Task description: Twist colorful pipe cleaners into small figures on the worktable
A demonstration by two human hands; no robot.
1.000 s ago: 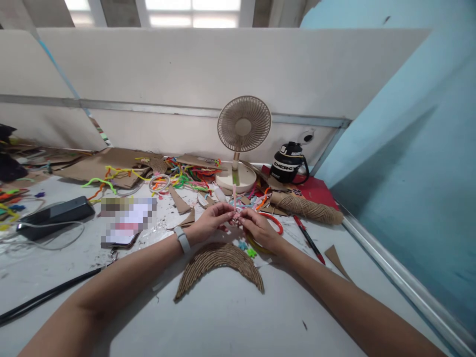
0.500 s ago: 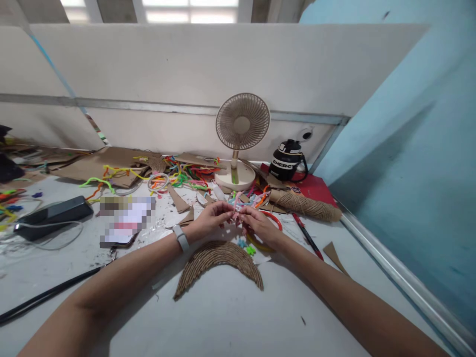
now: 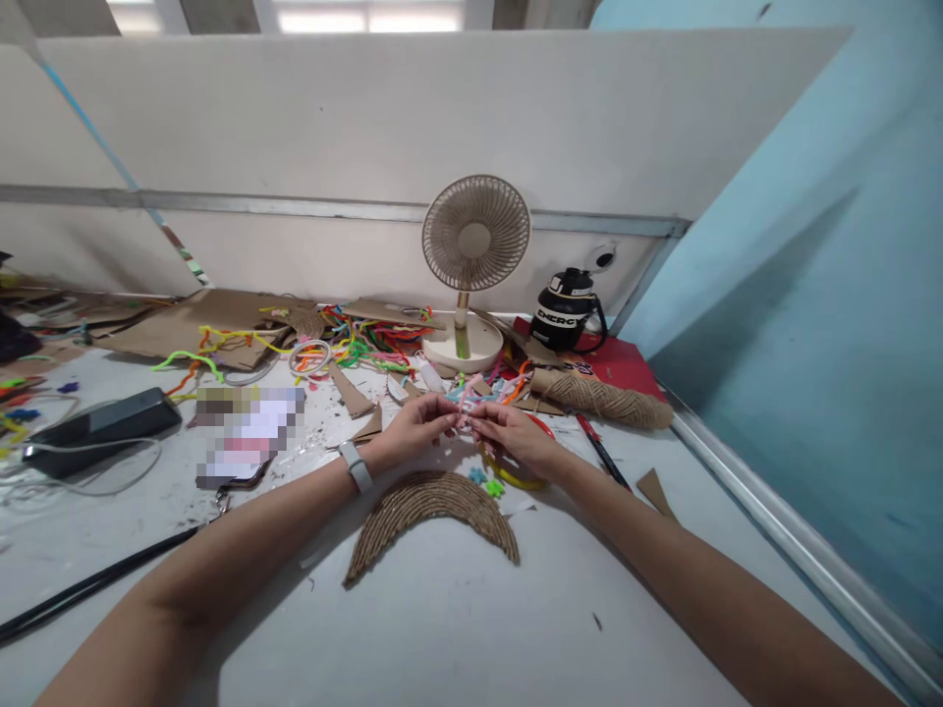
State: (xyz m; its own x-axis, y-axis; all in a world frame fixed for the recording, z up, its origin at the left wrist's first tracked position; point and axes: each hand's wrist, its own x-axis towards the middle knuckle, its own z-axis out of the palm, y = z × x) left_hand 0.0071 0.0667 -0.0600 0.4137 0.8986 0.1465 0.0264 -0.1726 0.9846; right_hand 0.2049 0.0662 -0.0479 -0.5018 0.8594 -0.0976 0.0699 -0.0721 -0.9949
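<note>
The pipe cleaner (image 3: 466,393) pinched between the hands is pale pink. The woven crescent mat (image 3: 433,511) near them is tan-brown jute with ribbed rows. The desk fan (image 3: 475,236) at the far side is beige. The bottle (image 3: 564,314) to its right is black with white lettering, on a red folder (image 3: 626,371). The far-left pipe cleaners (image 3: 354,344) are yellow, green, orange and red. The wristband (image 3: 357,465) is white.

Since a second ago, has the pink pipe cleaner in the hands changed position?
Yes. The pink pipe cleaner stood upright before the fan base; now it lies bent low between both hands, well below the base.
</note>
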